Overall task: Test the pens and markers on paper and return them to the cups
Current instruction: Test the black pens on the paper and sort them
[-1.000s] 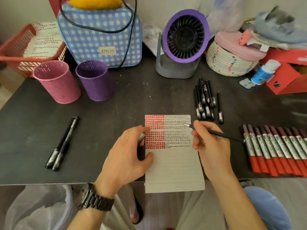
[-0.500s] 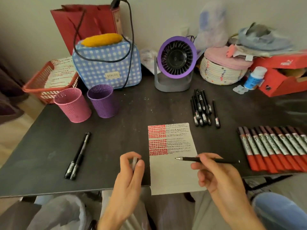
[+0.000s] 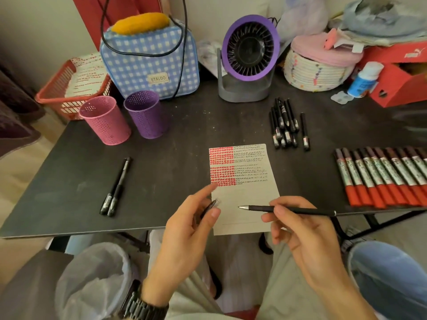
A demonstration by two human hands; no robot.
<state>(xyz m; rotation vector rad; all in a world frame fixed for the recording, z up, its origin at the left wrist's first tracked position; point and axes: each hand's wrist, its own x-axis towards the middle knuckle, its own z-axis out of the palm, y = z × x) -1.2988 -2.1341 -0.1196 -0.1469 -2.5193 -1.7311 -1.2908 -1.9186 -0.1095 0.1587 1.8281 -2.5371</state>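
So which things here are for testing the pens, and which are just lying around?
For the job: pen in right hand, pen cap in left hand, paper, pink cup, purple cup, black pens, red markers.
Just lying about: fan, checked bag, rope basket, bottle.

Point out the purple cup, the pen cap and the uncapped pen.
purple cup [image 3: 145,117], head view, on its perforated side wall.
pen cap [image 3: 210,206], head view, on its dark body.
uncapped pen [image 3: 261,208], head view, on the barrel behind the tip.
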